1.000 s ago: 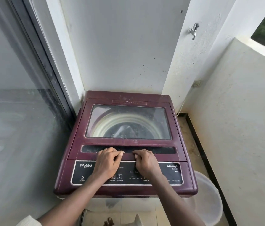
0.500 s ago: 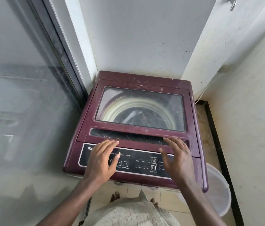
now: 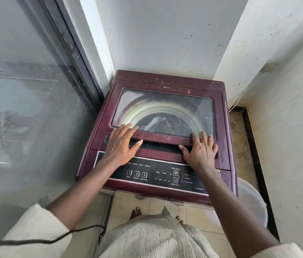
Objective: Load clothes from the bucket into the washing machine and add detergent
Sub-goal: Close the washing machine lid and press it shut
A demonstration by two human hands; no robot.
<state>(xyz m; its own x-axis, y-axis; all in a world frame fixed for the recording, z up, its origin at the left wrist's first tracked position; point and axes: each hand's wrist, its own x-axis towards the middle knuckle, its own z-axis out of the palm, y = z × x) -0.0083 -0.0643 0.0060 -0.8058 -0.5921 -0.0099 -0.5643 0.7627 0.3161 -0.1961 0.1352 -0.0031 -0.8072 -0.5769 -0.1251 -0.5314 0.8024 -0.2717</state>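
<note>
A maroon top-loading washing machine (image 3: 165, 79) stands in the corner with its glass lid (image 3: 163, 112) down; dark clothes show in the drum through the glass. My left hand (image 3: 121, 144) lies flat on the lid's front edge at the left, fingers straight, thumb over the handle slot. My right hand (image 3: 200, 150) lies flat on the front edge at the right, fingertips reaching the glass. A white bucket (image 3: 249, 203) stands on the floor right of the machine, partly hidden by it; what it holds cannot be seen. The control panel (image 3: 147, 174) sits below my hands. No detergent is in view.
A glass sliding door (image 3: 26, 108) runs along the left. White walls close the back and right. A black cable (image 3: 53, 239) crosses the lower left. Tiled floor (image 3: 128, 203) and my bare feet show below the machine.
Both hands have moved forward off the control panel and spread apart onto the lid's front edge. The view has moved closer and tilted down.
</note>
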